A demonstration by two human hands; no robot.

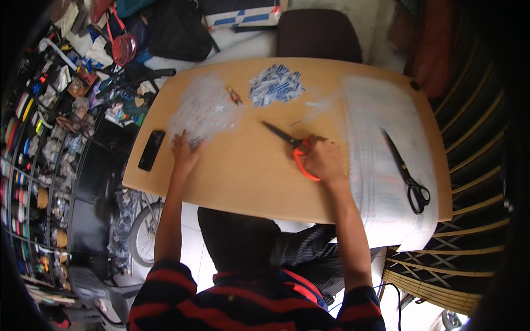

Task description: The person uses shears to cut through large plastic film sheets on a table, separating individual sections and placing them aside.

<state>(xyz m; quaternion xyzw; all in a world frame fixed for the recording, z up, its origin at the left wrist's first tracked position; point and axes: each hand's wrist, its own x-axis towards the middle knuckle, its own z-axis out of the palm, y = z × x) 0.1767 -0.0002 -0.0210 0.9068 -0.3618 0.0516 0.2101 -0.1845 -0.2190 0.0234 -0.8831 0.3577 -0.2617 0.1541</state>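
My right hand (324, 160) grips the orange-handled scissors (291, 145), whose dark blades point up and left over the wooden table (243, 182). My left hand (184, 152) lies flat on the table, fingers spread, touching the near edge of a heap of small clear plastic bags (205, 110). A pile of small blue-and-white packets (275, 84) sits further back at the middle of the table.
A stack of clear plastic sheets (381, 154) covers the table's right side, with black scissors (406, 172) lying on it. A black phone (151, 149) lies near the left edge. A dark chair (319, 34) stands behind the table. Cluttered shelves (38, 138) fill the left.
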